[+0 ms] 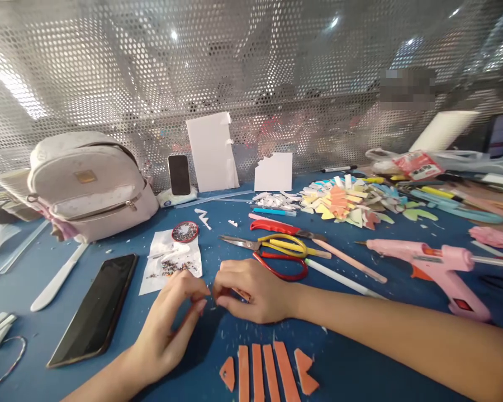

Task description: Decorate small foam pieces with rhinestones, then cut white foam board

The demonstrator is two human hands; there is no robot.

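My right hand [254,290] is closed with its fingers curled around a small orange strip [242,294], mostly hidden by the fingers. Beside it, my left hand [170,318] is bent into a pinch, thumb and fingertips close together; whatever may lie between them is too small to make out. Below both hands, several flat orange pieces [257,371] lie in a fish-like row, with a pointed head and a notched tail. Behind the left hand is a white paper [155,251] with dark crumbs. Scissors [251,244] with yellow and red handles lie just beyond the right hand.
On the left are a phone [96,312], a white plastic knife [61,279] and a pale backpack [92,190]. A pink glue gun [427,262] lies right, near red-handled pliers [276,226]. Cut coloured pieces [343,201] are heaped before a perforated metal screen [251,67].
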